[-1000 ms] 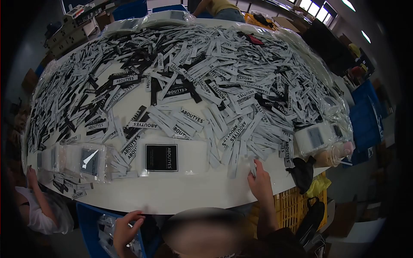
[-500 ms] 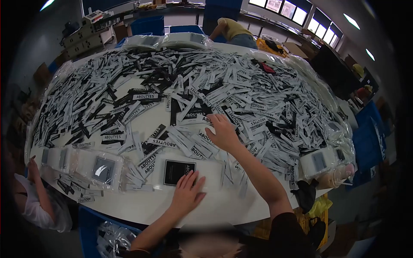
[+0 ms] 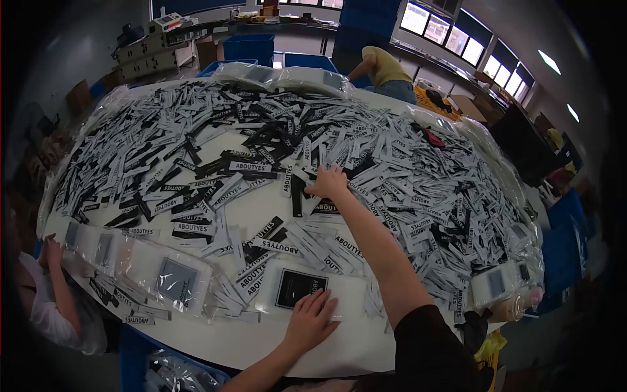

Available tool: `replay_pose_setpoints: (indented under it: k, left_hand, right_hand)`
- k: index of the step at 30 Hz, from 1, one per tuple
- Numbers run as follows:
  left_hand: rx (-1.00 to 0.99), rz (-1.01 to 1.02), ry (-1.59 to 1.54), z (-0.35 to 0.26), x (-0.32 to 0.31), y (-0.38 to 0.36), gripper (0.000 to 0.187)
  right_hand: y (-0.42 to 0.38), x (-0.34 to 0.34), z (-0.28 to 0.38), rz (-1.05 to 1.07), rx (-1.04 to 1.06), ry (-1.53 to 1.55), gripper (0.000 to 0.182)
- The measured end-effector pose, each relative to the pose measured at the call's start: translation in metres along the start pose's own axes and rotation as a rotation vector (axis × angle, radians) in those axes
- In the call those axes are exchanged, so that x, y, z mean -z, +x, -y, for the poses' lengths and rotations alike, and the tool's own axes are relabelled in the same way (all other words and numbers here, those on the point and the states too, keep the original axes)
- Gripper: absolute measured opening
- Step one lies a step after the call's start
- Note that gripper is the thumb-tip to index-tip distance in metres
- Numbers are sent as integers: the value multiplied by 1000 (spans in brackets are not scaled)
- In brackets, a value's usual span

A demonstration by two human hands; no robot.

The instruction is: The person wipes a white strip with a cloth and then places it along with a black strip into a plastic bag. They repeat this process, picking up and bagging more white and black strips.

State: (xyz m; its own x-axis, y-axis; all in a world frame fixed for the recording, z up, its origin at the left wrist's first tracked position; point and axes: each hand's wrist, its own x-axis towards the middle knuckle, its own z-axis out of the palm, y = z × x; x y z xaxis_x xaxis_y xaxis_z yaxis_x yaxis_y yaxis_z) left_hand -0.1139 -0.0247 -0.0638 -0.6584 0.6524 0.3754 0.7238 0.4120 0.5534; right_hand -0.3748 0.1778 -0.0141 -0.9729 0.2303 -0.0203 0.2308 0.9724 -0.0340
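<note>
Clear pouch (image 3: 307, 292) holding black card, left hand (image 3: 312, 320) flat on it, right hand (image 3: 328, 183) open on labels (image 3: 405, 170)

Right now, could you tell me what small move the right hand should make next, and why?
Probably close the right hand on a label and draw it back: it rests on the pile, while the left hand pins the bag.

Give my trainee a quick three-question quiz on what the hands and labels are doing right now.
1. True or false: the left hand rests flat on a clear bag holding a black card.
2. The right hand reaches to: A) the label pile B) a blue crate C) a window.
3. Fill in: the labels lie on a white ___.

Key: 1 true; 2 A; 3 table.
</note>
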Motion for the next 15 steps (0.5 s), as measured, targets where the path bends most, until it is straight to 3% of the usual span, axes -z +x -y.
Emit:
replay_pose_setpoints:
  k: [1, 3, 6, 9, 11, 13, 15]
  left_hand:
    - [-5, 3, -9, 1, 0, -1, 49]
    - [-1, 2, -17, 0, 2, 0, 49]
    - [-13, -2, -21, 0, 3, -1, 49]
    - [-13, -13, -25, 1, 2, -1, 48]
    - [-13, -7, -40, 0, 1, -3, 48]
    - [-13, -27, -35, 0, 0, -2, 48]
    - [-8, -12, -62, 0, 1, -2, 48]
  right_hand:
    - [8, -8, -4, 3, 6, -4, 71]
    - [13, -19, -17, 40, 53, -67, 46]
    - [-6, -21, -32, -7, 117, -55, 33]
    - [-37, 5, -46, 145, 114, 9, 33]
    - [-69, 20, -57, 92, 157, 15, 35]
    - [-94, 33, -69, 139, 248, 46, 48]
    - [-123, 46, -76, 243, 196, 52, 65]
